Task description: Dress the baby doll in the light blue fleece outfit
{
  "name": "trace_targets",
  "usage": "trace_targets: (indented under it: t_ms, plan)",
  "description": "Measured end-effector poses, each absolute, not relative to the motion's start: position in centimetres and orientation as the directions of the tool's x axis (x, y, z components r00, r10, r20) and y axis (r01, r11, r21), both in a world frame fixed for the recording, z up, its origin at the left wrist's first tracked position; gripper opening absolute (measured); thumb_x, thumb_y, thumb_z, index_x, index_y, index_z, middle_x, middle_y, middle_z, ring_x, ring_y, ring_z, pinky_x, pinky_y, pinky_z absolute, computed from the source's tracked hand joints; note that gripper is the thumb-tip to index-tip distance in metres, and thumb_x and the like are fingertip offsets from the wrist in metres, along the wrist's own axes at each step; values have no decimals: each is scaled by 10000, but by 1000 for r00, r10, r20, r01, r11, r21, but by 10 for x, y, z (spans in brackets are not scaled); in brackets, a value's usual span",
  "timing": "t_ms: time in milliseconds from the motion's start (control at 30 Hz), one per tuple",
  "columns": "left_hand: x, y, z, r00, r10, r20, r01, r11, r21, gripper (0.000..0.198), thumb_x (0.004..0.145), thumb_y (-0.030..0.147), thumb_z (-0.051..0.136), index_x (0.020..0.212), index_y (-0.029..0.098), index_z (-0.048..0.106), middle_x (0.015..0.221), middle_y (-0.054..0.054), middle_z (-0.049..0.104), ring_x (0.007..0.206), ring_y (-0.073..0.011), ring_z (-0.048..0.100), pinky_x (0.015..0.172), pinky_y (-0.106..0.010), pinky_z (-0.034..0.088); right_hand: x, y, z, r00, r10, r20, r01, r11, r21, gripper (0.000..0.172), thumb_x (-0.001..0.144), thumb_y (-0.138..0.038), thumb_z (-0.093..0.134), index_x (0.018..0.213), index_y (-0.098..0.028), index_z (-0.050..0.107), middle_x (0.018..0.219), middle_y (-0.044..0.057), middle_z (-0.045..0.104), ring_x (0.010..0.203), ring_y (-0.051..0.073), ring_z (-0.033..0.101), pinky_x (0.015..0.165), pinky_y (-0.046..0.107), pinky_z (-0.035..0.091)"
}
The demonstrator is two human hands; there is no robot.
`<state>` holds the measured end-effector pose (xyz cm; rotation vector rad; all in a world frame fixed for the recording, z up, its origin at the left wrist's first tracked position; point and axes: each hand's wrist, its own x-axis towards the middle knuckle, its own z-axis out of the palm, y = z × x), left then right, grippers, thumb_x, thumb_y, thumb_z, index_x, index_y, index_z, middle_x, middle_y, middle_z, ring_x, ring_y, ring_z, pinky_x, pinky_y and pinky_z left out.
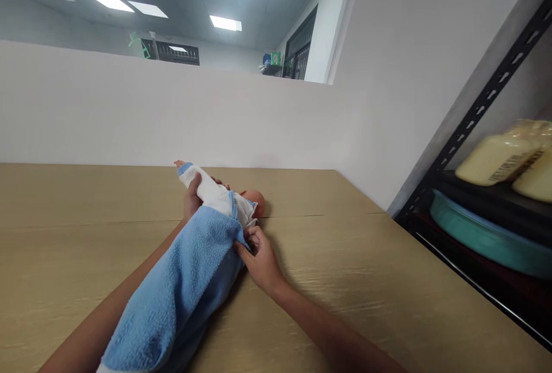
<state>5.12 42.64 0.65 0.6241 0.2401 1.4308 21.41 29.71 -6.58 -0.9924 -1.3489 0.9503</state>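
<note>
A baby doll (260, 203) lies on the wooden table, its head pointing away to the right. White cloth with blue trim covers its upper body, and one white sleeve (202, 182) with a blue cuff stretches up to the left, the doll's small hand showing at its end. My left hand (192, 197) is wrapped round this sleeve, its fingers partly hidden behind it. A blue fleecy garment (190, 269) covers the lower body and runs down towards me. At its upper right edge, my right hand (257, 255) pinches the blue fabric between thumb and fingers.
The wooden table (345, 281) meets a low white wall (129, 114) at the back. On the right stands a black metal rack (470, 120) holding pale yellow bottles (495, 157) and a teal basin (487, 238).
</note>
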Motion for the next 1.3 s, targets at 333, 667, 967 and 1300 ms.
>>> trace_targets:
  t_ms: [333,667,967,1300]
  plan:
    - [54,414,19,99,975,198,-822,-32,569,425,681,523,880,815,168,690,722,-34,762,758,-293,800,782,-410,659,226,278,-54,-17,909,417,138,415,-899,241,984,-459,618,958,-218,620,930,23,675,938,201,631,894,338,481]
    - [55,390,45,220,964,149,-667,37,744,384,755,462,878,953,163,741,810,-46,783,775,-258,767,799,-362,630,224,249,-35,41,922,386,94,381,-920,329,993,-433,610,1279,-276,565,1254,62,637,1092,211,617,1002,382,494]
    - [64,357,66,384,815,434,-265,-353,897,379,753,241,896,1110,200,778,1106,-89,782,1052,-306,717,937,-353,568,229,245,-31,50,945,323,-16,324,-946,463,1012,-605,491,1351,-290,519,1337,79,624,1208,256,582,1077,432,452]
    - [69,332,70,685,597,418,50,-611,790,843,767,329,897,1519,292,519,1354,-114,696,1186,-351,689,1042,-451,549,260,270,13,6,989,-150,-339,-140,-930,616,856,-836,513,950,-238,624,874,41,673,820,212,631,721,329,519]
